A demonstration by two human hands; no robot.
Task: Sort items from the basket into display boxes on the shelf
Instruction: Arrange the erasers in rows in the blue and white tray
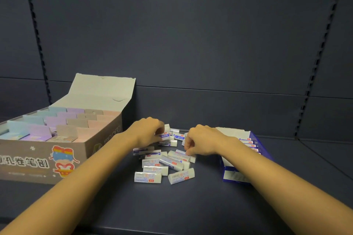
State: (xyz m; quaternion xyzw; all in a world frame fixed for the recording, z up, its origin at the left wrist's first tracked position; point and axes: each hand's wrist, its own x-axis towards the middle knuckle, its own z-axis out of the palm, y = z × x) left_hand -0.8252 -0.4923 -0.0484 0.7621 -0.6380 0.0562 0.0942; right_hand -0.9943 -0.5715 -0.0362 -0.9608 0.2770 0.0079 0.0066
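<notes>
Dark shelf [191, 206], erasers [164, 166] still heaped loose in the middle, so plenty left to sort. Left hand [149, 131] and right hand [202, 141] each have their grip curled on erasers. Blue display box [234, 175] looks partly filled, sharpener box [38, 158] looks full.

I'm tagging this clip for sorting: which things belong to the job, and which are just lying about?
In the job: loose erasers, blue display box, left hand, right hand.
Lying about: grey box of pastel items, dark shelf wall.

Loose erasers [164, 165] fill the gap between grey box [23, 150] and blue box [231, 176].
</notes>
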